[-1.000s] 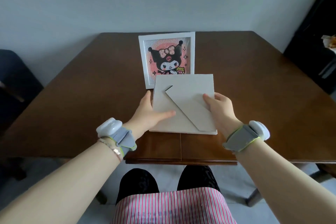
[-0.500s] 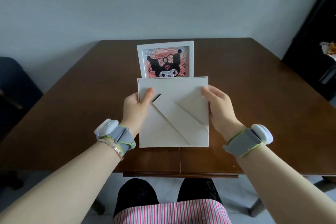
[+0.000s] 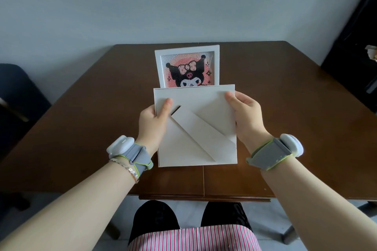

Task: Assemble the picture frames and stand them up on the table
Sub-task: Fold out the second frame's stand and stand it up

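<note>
I hold a white square picture frame (image 3: pixel 195 98) upright with its back toward me, above the near middle of the brown table (image 3: pixel 81 128). A folded cardboard stand strip (image 3: pixel 202 130) runs diagonally across that back. My left hand (image 3: pixel 153 122) grips the frame's left edge, thumb on the back beside a small slot. My right hand (image 3: pixel 246 116) grips the right edge near the top. Behind it a second white frame (image 3: pixel 187 51), showing a black-and-pink cartoon character picture, stands upright facing me; its lower part is hidden.
A dark chair (image 3: pixel 18 104) stands at the table's left side. Dark furniture (image 3: pixel 357 47) fills the far right. The table's near edge (image 3: pixel 204 197) lies just past my knees, and a plain wall rises behind the table.
The frame lay back-up on the table a second ago. Both hands have lifted it and tilted it upright toward me, so it now covers more of the standing frame.
</note>
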Demonstrator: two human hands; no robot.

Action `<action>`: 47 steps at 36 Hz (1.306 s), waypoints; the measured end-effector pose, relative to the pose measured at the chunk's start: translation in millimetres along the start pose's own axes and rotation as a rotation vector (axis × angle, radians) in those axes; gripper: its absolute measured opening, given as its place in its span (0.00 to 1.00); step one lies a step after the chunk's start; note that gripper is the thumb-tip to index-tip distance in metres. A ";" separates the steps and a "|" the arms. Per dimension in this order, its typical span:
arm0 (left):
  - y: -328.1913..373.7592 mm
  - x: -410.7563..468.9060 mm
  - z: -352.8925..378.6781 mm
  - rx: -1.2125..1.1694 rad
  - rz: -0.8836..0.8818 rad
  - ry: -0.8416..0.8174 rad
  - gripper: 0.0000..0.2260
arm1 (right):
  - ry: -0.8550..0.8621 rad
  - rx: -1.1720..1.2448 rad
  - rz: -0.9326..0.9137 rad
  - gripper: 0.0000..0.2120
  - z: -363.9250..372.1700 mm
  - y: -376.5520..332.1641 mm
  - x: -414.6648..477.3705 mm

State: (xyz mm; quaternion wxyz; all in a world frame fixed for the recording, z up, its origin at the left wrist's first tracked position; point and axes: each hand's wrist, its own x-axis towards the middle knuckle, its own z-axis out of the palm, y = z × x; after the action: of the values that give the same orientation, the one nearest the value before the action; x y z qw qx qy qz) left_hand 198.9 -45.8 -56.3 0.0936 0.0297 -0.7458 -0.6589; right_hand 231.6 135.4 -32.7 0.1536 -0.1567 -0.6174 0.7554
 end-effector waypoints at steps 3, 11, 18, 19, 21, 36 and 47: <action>-0.9 0.1 0.3 0.004 0.004 -0.001 0.15 | 0.001 0.039 0.038 0.08 0.4 -1.3 -1.8; -1.1 3.8 -0.8 0.037 -0.001 -0.009 0.15 | -0.016 -0.308 -0.062 0.11 -0.4 -9.1 13.2; 6.7 2.4 2.0 0.071 0.051 -0.048 0.19 | -0.322 -1.115 -0.452 0.23 11.1 -48.1 19.2; 8.7 2.3 2.3 0.070 0.055 -0.059 0.19 | -0.352 -1.203 -0.491 0.23 15.7 -51.9 17.2; 12.6 1.4 3.3 0.042 0.071 -0.089 0.22 | -0.414 -1.187 -0.457 0.18 26.4 -57.7 10.5; 21.4 0.3 -2.3 0.033 0.062 -0.216 0.22 | -0.324 -1.042 -0.406 0.11 39.9 -53.7 9.4; 20.9 6.1 -8.3 -0.151 -0.094 -0.375 0.07 | -0.283 -0.952 -0.388 0.06 28.4 -49.8 19.5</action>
State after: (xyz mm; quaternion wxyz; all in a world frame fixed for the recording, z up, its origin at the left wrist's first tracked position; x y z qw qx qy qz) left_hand 196.0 -52.3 -34.1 -0.0760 -0.0657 -0.6965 -0.7105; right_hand 203.8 128.1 20.6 0.1176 0.0117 -0.9242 0.3631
